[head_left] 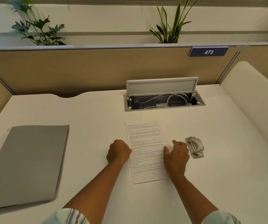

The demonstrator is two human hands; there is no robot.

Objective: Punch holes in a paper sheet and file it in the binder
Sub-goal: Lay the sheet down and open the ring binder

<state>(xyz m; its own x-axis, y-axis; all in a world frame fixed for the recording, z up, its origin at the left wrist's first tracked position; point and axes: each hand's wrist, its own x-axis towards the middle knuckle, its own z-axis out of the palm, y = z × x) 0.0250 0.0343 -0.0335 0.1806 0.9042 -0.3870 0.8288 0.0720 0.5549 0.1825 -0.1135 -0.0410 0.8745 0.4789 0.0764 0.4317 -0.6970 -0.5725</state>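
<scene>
A printed paper sheet [146,152] lies flat on the white desk [89,113], straight in front of me. My left hand [118,151] sits at the sheet's left edge with its fingers curled, pinching that edge. My right hand [176,155] lies on the sheet's right edge, thumb on the paper and fingers curled downward at the edge. Just right of that hand sits a small grey metal hole punch [195,147]. A closed grey binder [31,162] lies at the left of the desk, with coloured tabs showing at its left side.
An open cable hatch [164,101] with its lid raised is set into the desk behind the sheet. A beige partition with a sign reading 473 [208,52] closes the far side. Plants stand behind the partition. A curved white side panel [252,97] bounds the right.
</scene>
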